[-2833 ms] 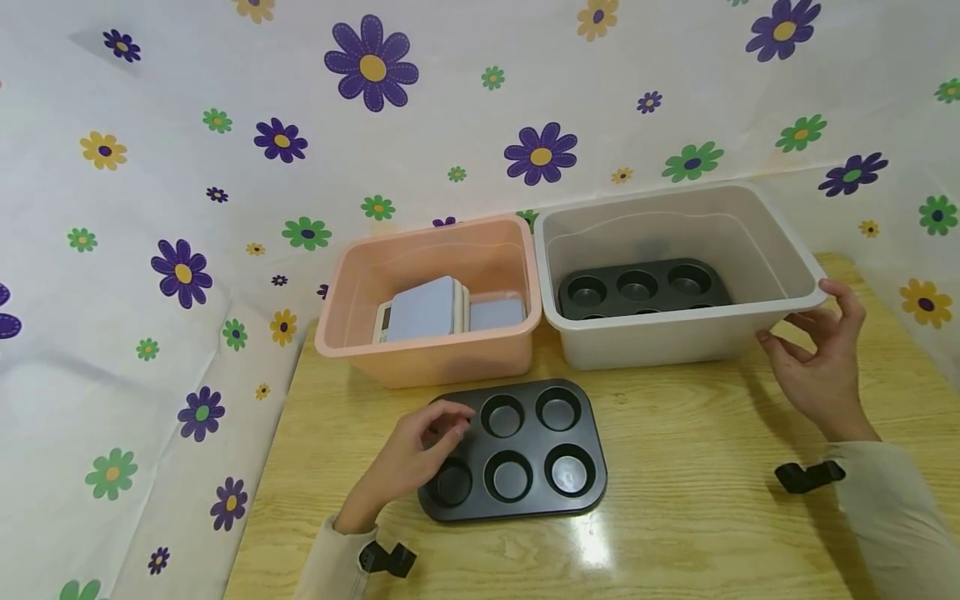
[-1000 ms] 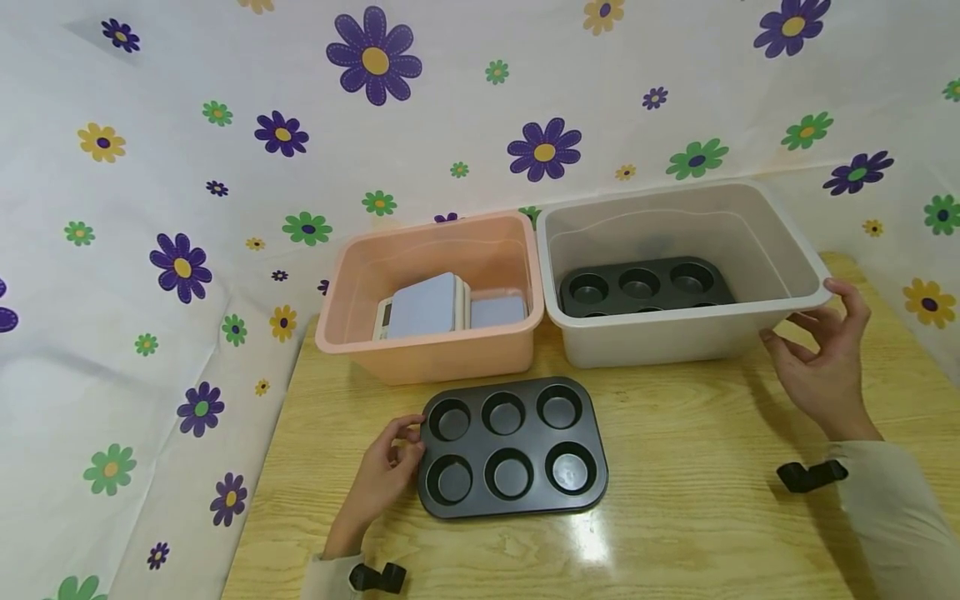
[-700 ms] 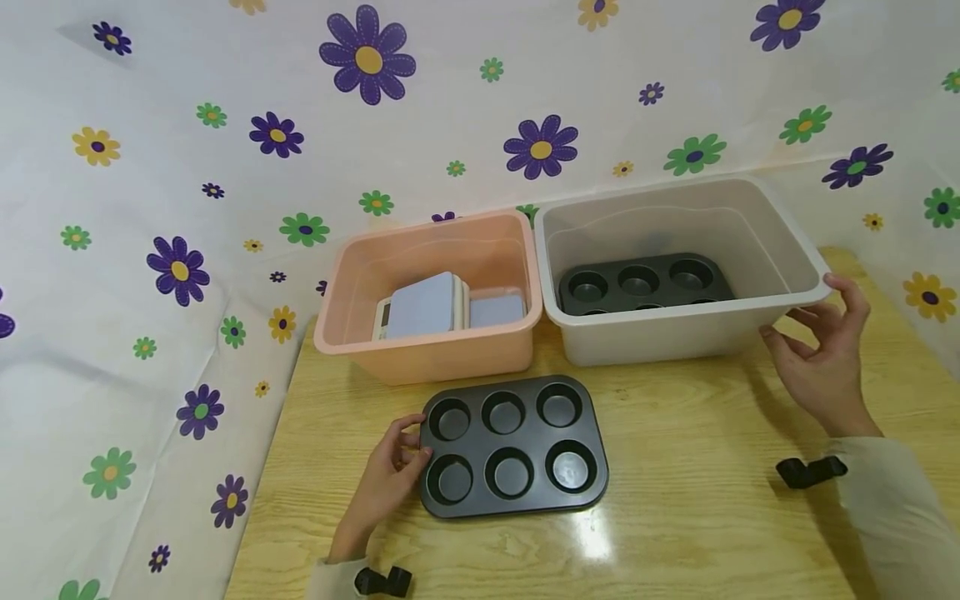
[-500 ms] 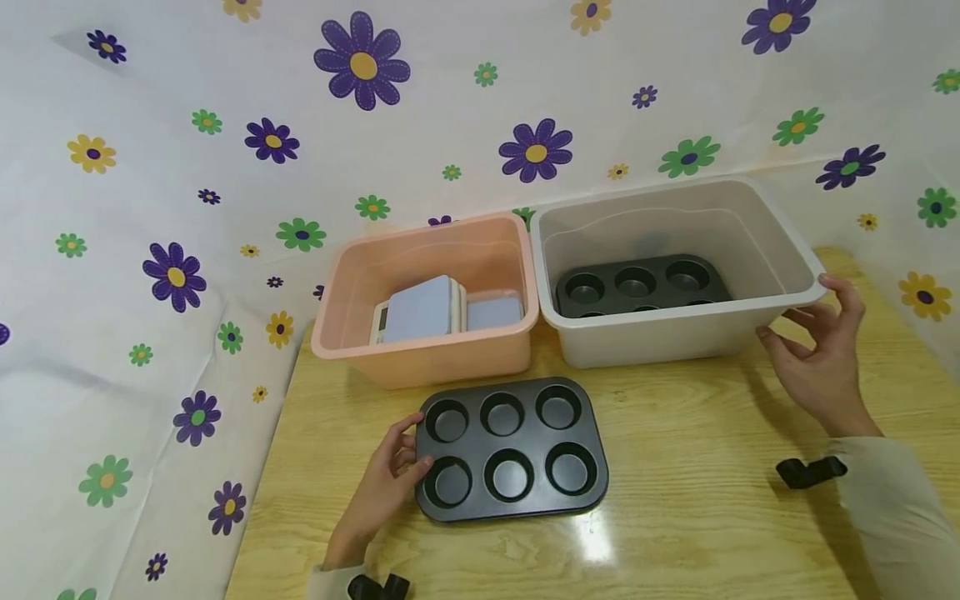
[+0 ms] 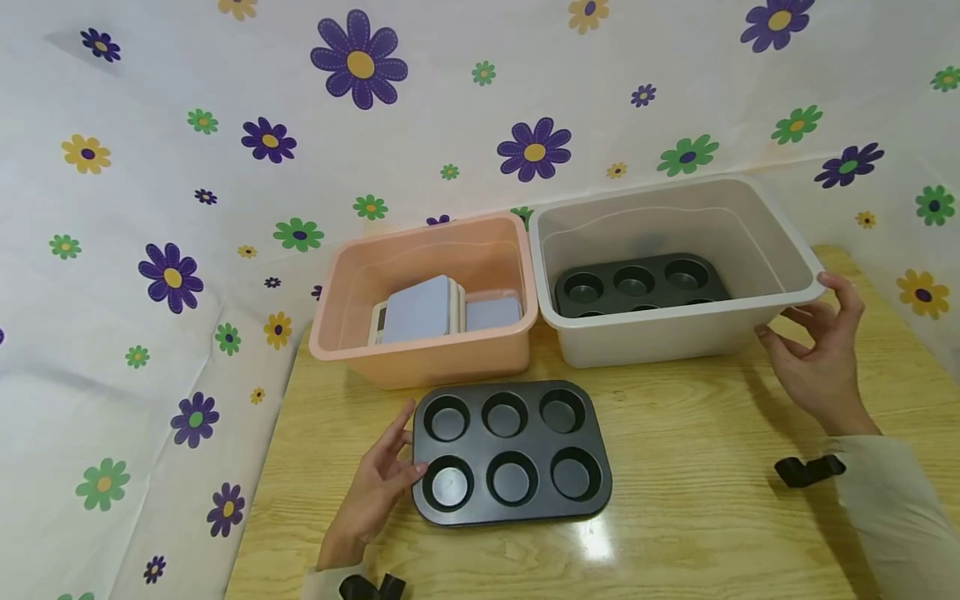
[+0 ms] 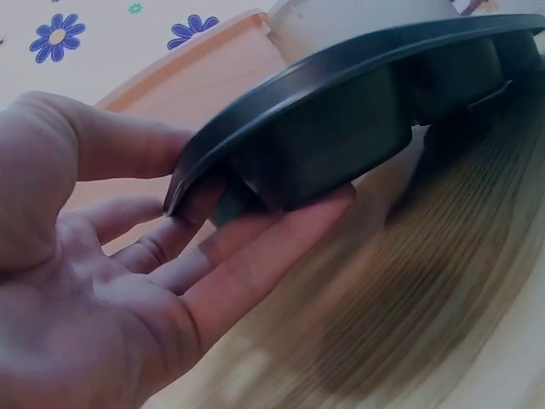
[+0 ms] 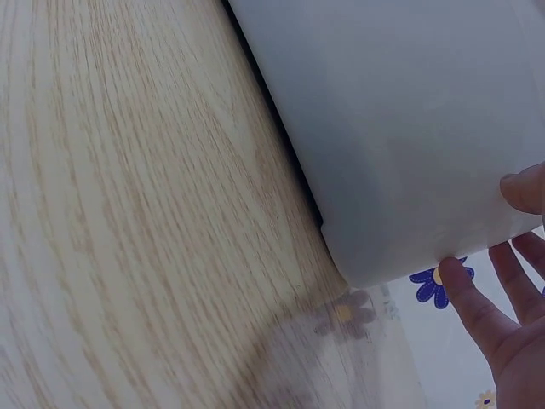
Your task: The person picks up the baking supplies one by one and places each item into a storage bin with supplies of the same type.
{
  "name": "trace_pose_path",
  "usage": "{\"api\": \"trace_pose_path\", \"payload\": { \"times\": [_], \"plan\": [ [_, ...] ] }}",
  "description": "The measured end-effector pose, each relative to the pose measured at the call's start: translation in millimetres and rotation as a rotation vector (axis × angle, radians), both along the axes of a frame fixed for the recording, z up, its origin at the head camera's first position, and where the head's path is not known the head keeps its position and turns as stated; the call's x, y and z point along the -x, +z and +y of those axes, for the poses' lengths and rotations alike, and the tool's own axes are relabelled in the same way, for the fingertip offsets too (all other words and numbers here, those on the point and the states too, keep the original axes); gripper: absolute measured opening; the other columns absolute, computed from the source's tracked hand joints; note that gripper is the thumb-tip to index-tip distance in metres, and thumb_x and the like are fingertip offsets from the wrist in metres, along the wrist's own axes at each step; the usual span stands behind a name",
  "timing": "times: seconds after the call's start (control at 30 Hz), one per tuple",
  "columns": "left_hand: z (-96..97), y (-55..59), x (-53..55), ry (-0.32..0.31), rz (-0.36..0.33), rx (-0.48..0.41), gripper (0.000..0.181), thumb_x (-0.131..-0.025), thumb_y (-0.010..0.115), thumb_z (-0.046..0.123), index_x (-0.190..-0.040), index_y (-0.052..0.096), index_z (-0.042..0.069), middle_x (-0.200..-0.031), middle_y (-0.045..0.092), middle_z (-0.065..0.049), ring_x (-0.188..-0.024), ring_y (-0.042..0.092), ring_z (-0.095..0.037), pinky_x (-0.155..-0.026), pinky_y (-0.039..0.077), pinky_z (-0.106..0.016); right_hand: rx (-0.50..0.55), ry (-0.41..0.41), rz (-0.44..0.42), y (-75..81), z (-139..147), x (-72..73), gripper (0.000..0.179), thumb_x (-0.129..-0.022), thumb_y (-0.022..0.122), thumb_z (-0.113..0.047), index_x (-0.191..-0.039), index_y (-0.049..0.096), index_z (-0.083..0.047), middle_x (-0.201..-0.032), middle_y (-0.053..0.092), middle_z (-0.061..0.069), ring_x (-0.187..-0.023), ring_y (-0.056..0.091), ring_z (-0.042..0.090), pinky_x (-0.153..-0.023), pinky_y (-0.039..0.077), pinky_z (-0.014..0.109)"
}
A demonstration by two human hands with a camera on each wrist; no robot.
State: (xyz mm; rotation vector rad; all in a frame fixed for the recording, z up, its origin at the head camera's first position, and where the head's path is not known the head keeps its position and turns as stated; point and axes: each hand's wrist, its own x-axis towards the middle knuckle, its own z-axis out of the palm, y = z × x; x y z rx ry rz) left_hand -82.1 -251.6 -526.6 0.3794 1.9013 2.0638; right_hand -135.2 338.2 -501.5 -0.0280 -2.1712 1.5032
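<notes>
My left hand [image 5: 369, 492] grips the left edge of a dark six-cup muffin tin [image 5: 477, 454], thumb on top and fingers underneath. In the left wrist view, the near end of the muffin tin [image 6: 332, 128] is raised above the table, its cup bottoms showing. My right hand [image 5: 821, 358] holds the front right corner of an off-white plastic bin [image 5: 675, 333], with one finger on the rim and the thumb below it. In the right wrist view, fingers [image 7: 477, 311] touch the bin wall [image 7: 409, 145]. Inside that bin lies a second dark muffin tin [image 5: 633, 282], partly hidden by the front wall.
A peach plastic bin [image 5: 442, 362] stands left of the off-white one, almost touching it. It contains flat kitchen scales [image 5: 420, 310], one leaning, and another pale flat plate [image 5: 492, 313]. Flower-printed sheeting [image 5: 420, 158] rises behind the wooden table [image 5: 675, 483].
My left hand has gone from above the tin's upper left cup to its left edge, taken hold, and raised that edge. The right hand stays at the bin corner.
</notes>
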Motion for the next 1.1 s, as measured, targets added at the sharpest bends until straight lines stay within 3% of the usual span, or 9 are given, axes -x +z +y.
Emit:
{"api": "trace_pose_path", "payload": {
  "times": [0.2, 0.47, 0.67, 0.9, 1.1],
  "plan": [
    [1.3, -1.9, -4.5, 0.007, -0.027, -0.047, 0.083, -0.099, 0.063, -0.013, -0.172, 0.025, 0.0, -0.124, 0.06, 0.001, -0.072, 0.065, 0.0, -0.062, 0.052, -0.011, 0.01, 0.0, 0.0, -1.5, 0.1, 0.4, 0.09, -0.095, 0.066, 0.017, -0.165, 0.021, -0.018, -0.145, 0.054, -0.012, -0.127, 0.06, 0.0, -0.091, 0.054, 0.005],
    [2.3, -0.7, -8.1, -0.049, -0.041, -0.121, 0.075, -0.101, 0.059, -0.015, -0.169, 0.029, -0.005, -0.14, 0.056, -0.002, -0.082, 0.069, 0.0, -0.067, 0.055, -0.011, 0.005, -0.001, 0.007, 1.0, -1.5, 0.3, 0.089, -0.095, 0.065, 0.017, -0.165, 0.021, -0.018, -0.145, 0.054, -0.011, -0.128, 0.06, 0.001, -0.092, 0.054, 0.005],
    [4.1, 8.8, -11.2, -0.083, -0.024, -0.197, 0.077, -0.101, 0.056, -0.017, -0.171, 0.028, 0.0, -0.14, 0.055, -0.001, -0.088, 0.071, -0.002, -0.072, 0.059, -0.012, -0.001, -0.006, 0.009, 2.0, -1.9, 0.4, 0.088, -0.096, 0.064, 0.017, -0.164, 0.021, -0.017, -0.144, 0.055, -0.011, -0.127, 0.06, 0.0, -0.091, 0.054, 0.005],
    [4.8, 24.5, -12.7, -0.117, 0.014, -0.294, 0.076, -0.102, 0.049, -0.021, -0.171, 0.027, 0.0, -0.153, 0.052, -0.008, -0.112, 0.075, -0.012, -0.094, 0.065, -0.023, 0.002, -0.007, 0.002, 1.3, -1.3, 0.1, 0.089, -0.095, 0.066, 0.017, -0.164, 0.021, -0.018, -0.145, 0.055, -0.012, -0.127, 0.06, 0.0, -0.091, 0.053, 0.004],
    [5.3, 34.7, -12.8, -0.106, 0.018, -0.321, 0.076, -0.101, 0.047, -0.022, -0.171, 0.028, -0.001, -0.15, 0.055, -0.008, -0.111, 0.077, -0.013, -0.096, 0.065, -0.024, 0.004, -0.01, 0.002, 0.0, -1.4, 0.4, 0.089, -0.095, 0.065, 0.016, -0.164, 0.021, -0.018, -0.144, 0.055, -0.012, -0.127, 0.06, 0.0, -0.091, 0.054, 0.005]
  ]
}}
